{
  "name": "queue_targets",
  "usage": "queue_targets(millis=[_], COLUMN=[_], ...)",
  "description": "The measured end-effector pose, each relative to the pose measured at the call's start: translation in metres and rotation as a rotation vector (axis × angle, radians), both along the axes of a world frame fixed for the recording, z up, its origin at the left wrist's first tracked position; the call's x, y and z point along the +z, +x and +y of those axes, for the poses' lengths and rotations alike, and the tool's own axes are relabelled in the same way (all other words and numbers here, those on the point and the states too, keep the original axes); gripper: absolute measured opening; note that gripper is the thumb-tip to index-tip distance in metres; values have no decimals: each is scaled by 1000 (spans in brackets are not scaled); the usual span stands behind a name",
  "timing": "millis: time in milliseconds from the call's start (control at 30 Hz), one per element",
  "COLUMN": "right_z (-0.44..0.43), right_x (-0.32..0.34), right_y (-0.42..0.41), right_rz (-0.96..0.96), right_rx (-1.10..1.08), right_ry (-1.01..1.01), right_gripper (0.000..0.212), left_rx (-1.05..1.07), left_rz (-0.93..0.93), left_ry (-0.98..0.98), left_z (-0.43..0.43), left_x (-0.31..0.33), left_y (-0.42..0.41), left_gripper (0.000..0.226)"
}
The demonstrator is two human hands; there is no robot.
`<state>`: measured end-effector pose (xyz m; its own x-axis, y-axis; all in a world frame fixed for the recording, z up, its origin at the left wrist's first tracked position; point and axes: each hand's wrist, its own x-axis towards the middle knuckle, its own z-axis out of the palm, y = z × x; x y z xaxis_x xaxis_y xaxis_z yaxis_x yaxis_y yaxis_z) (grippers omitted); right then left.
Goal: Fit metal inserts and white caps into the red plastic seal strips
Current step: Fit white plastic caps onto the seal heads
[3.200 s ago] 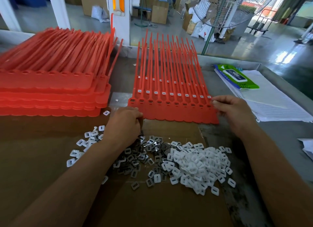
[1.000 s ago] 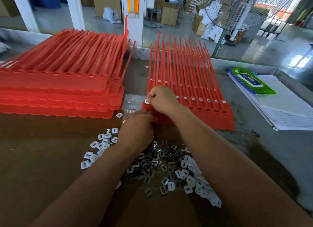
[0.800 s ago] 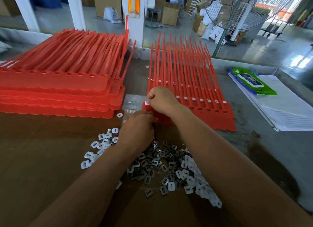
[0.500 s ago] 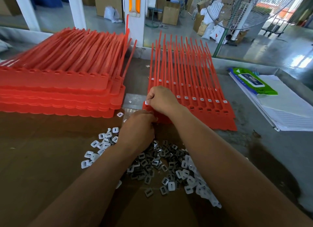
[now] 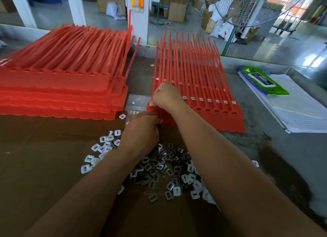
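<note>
Nearest, loose white caps [image 5: 177, 191] and dark metal inserts [image 5: 152, 166] lie heaped on brown cardboard [image 5: 44, 166], between two bare forearms. The left hand [image 5: 141, 132] has its fingers curled at the near edge of a sheet of red seal strips [image 5: 212, 98]; their hold is hidden. The right hand [image 5: 167, 96] is fisted on the sheet's left corner, its grip unclear. A tall stack of strips [image 5: 58, 84] crowds the left. Right lies bare grey surface [image 5: 283, 157], then papers [image 5: 297, 109] and a green wipes pack [image 5: 263, 81].
</note>
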<state>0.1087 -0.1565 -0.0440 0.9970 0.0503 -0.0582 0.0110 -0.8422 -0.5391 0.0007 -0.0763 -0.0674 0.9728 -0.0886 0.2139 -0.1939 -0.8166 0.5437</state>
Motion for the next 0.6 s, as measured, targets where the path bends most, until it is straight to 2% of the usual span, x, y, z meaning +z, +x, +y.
queue_targets(millis=[267, 333, 433, 500, 600], right_z=[6, 5, 1, -2, -6], right_x=[5, 4, 1, -2, -5], right_y=[8, 6, 2, -5, -17], right_rz=[88, 74, 28, -23, -98], right_rx=[11, -1, 9, 29, 84], right_ry=[-102, -89, -53, -37, 15], right_gripper=[34, 30, 9, 17, 7], left_rx=[-12, -12, -4, -11, -36], left_rz=[-2, 1, 3, -1, -6], left_ry=[-11, -12, -4, 6, 8], left_z=[1, 1, 1, 1, 2], left_x=[0, 0, 1, 2, 3], left_y=[-1, -2, -2, -2, -2], left_gripper=[35, 35, 35, 35, 35])
